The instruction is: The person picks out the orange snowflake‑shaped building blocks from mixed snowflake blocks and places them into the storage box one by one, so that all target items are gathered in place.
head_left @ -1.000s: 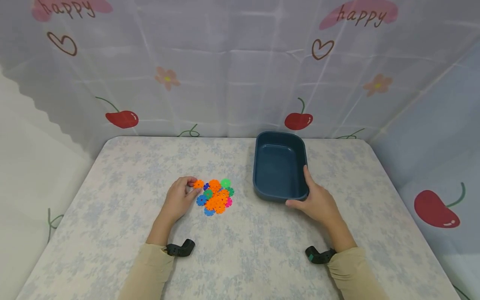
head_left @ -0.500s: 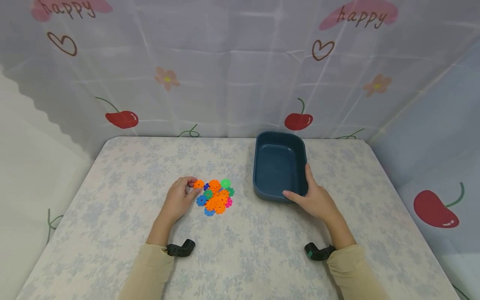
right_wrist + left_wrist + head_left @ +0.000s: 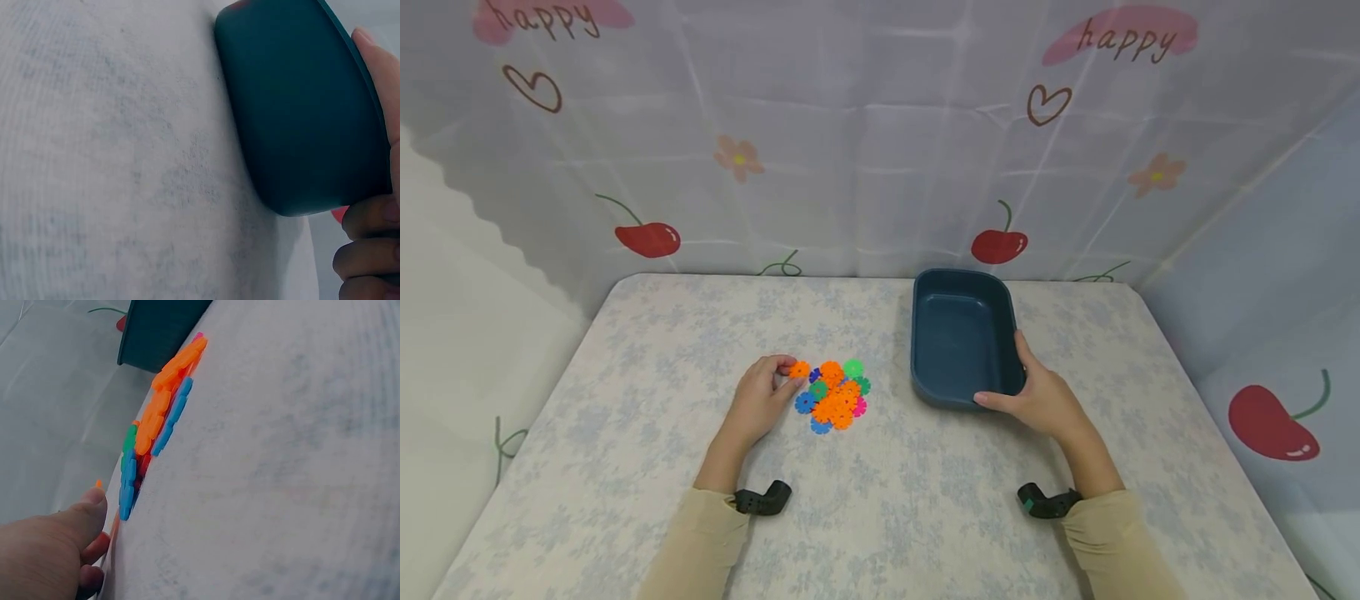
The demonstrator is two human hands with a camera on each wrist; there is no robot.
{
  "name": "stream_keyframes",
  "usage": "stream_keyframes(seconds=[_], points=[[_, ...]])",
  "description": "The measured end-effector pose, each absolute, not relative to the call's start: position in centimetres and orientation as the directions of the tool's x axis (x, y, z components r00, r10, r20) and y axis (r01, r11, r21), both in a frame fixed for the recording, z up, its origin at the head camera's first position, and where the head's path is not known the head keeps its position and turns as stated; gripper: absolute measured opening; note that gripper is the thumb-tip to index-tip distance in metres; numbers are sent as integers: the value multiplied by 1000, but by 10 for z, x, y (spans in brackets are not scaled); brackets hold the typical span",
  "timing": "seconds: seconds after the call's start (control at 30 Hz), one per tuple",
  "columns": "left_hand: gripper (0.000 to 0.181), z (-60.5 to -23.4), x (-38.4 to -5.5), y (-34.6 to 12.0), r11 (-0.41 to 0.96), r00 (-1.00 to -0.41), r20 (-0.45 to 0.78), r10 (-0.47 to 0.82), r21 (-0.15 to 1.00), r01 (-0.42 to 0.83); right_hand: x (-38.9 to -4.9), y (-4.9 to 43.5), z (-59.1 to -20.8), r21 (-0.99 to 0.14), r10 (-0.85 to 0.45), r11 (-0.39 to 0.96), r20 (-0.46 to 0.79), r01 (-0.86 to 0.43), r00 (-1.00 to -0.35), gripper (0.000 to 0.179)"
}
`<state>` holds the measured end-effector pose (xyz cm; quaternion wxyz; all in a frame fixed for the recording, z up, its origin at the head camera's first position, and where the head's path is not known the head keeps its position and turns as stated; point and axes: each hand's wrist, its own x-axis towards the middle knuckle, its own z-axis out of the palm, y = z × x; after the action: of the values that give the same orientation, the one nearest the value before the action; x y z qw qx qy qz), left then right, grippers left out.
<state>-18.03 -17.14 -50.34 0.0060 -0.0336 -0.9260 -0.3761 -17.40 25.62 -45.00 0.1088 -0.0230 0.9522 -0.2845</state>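
Note:
My left hand [image 3: 765,396] pinches an orange snowflake-shaped plastic disc [image 3: 801,369] at the left edge of a small pile of such discs [image 3: 837,402], orange, blue, green and pink. In the left wrist view only an orange tip of the disc shows beyond the thumb; the pile [image 3: 153,419] lies just past it. With the thumb at the near rim and the fingers along the right side, my right hand [image 3: 1047,402] grips the near right corner of a dark blue plastic bin [image 3: 955,400]. The bin's outer wall [image 3: 300,119] fills much of the right wrist view.
A pale table with a blue floral pattern [image 3: 880,500] carries everything. Behind it hangs a white curtain [image 3: 850,167] printed with cherries and hearts. Black wrist cameras, one on the left wrist [image 3: 763,498] and one on the right [image 3: 1048,502], sit near the sleeves.
The right thumb slid left along the near rim, then back right. The bin's near end has shifted slightly right. The left hand keeps its pinch on the orange disc. The head view tilted slightly.

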Motion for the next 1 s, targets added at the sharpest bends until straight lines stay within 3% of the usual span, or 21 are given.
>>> stream_keyframes(seconds=[0.63,1.0], points=[[36,-472,-185,-155,644,-991,-2,136,760,87,-163,264,-454,-576,-125,818,-170,-4,-977,130],[34,-431,-196,-116,618,-957,101,271,744,254,-162,264,-454,-591,-125,806,-169,-1,-978,130]])
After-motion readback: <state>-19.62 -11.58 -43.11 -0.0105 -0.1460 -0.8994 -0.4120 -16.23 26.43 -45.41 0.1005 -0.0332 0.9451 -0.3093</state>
